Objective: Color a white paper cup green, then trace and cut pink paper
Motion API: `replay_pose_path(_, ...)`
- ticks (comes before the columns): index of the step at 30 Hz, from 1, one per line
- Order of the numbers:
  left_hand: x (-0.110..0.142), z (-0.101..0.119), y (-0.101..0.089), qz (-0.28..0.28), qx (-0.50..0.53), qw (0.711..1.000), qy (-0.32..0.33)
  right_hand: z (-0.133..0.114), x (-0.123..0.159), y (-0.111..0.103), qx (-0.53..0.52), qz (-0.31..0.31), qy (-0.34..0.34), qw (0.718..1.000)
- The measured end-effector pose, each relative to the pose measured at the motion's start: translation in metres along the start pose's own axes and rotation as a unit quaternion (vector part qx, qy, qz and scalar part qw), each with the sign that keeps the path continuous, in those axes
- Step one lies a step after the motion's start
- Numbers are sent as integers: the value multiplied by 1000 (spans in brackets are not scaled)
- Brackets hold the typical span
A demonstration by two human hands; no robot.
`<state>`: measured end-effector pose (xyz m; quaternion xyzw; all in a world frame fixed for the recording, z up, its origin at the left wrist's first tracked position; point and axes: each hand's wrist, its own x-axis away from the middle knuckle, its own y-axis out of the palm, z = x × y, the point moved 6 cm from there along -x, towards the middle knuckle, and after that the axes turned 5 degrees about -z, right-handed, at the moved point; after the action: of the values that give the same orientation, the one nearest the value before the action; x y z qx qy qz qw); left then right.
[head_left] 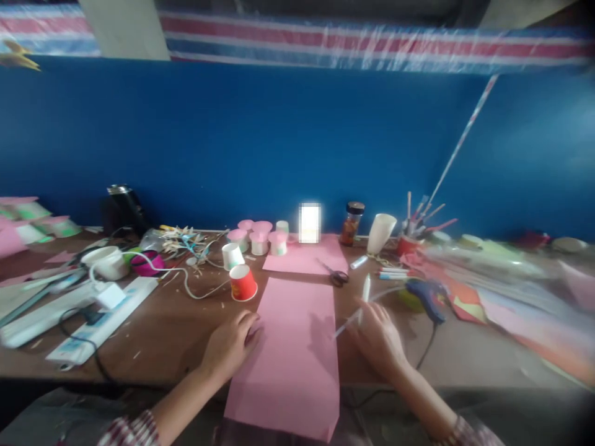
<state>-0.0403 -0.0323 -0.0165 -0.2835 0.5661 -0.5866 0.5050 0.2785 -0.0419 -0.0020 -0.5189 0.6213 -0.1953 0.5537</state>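
Observation:
A long sheet of pink paper [297,347] lies in front of me, its near end hanging past the table edge. My left hand [232,345] rests at the paper's left edge, fingers loosely bent and apart, gripping nothing visible. To the right of the sheet, my right hand [379,337] is closed around a white pen [366,288] that points upward. A thin translucent strip [344,326] sticks out left of this hand towards the paper; whether it is held I cannot tell. Beyond the sheet lie dark-handled scissors [338,277]. A red paper cup [243,284] stands by its far left corner.
Right of my hand lies a blue glue gun [425,300], with markers [394,273] behind. Small pink-topped cups [261,238] stand on the far side near another pink sheet [307,260]. Leftward are a power strip [102,322], a white cable [186,282] and a black flask [124,210].

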Motion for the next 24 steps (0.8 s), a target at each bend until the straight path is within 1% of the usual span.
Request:
replay_pose_path(3, 5, 7, 9, 5, 15, 1000, 23, -2, -22, -18, -48, -8, 22, 999)
replay_pose_path(5, 6, 7, 11, 15, 13, 999, 33, 2, -44, -27, -30, -22, 46, 998)
replay_pose_path(6, 6, 6, 11, 26, 12, 999, 34, 7, -56, -29, -11, -45, 62, 997)
replay_pose_path(8, 6, 4, 12, 44, 9, 998, 32, 24, -79, -25, 44, -124, 138, 982)
replay_pose_path(10, 7, 2, 13, 54, 7, 998, 32, 40, -98, -25, 71, -133, 190, 970)
replay_pose_path(12, 7, 2, 15, 53, 5, 998, 36, 54, -113, -20, 90, -143, 226, 959)
replay_pose_path(15, 7, 3, 16, 49, 0, 998, 49, 69, -123, -6, 115, -171, 268, 941)
replay_pose_path(18, 8, 3, 16, 51, -1, 997, 65, 76, -124, 9, 135, -203, 296, 923)
replay_pose_path(21, 8, 3, 16, 57, -2, 996, 66, 78, -124, 20, 146, -230, 299, 915)
replay_pose_path(24, 8, 4, 16, 55, -6, 996, 66, 81, -124, 26, 153, -252, 289, 911)
